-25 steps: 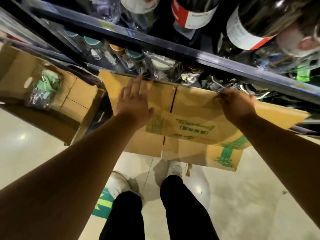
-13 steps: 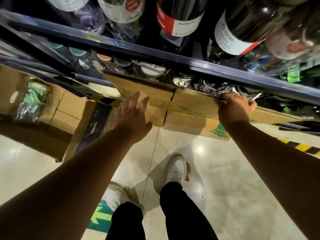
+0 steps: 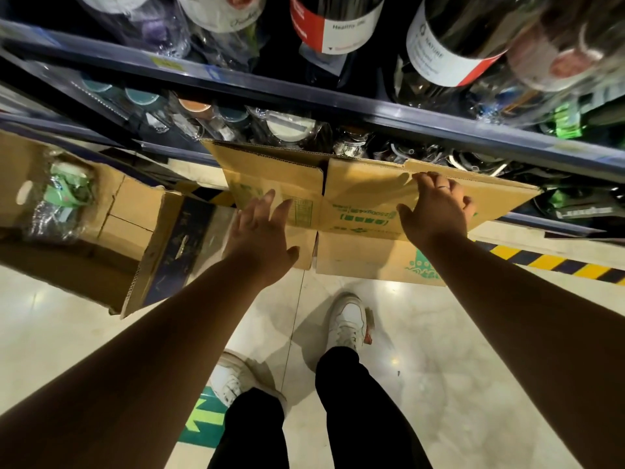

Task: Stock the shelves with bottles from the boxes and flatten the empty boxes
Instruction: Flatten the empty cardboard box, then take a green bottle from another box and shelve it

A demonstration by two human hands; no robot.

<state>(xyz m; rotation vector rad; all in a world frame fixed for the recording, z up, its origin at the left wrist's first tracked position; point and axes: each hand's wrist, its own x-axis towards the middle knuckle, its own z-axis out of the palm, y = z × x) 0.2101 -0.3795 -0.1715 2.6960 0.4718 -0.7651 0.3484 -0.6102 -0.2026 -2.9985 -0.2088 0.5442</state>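
Right now the flattened box [image 3: 363, 255] is straight ahead of both your hands, up against the front of the shelves [image 3: 304, 93]. Its long axis runs side to side across your reach, with the end past your right hand sitting a little lower. The slit between its flaps falls in the gap between your hands, so neither hand is clearly nearer: each covers one half.

Your left hand [image 3: 263, 231] is spread wide with straight fingers over the left half. I cannot tell whether the palm is touching the cardboard. Your right hand [image 3: 436, 211] lies on the right half with its fingertips close under the upper edge and its outer fingers bent. I cannot tell whether they pinch the board or only press on it.

The box looks nearly flat, so the next move probably depends on pushing both halves evenly along that long axis.

Beyond your fingertips, bottles [image 3: 338, 22] fill the shelves. Out past your left hand an open box [image 3: 135, 211] holds crumpled plastic wrap [image 3: 61, 198].
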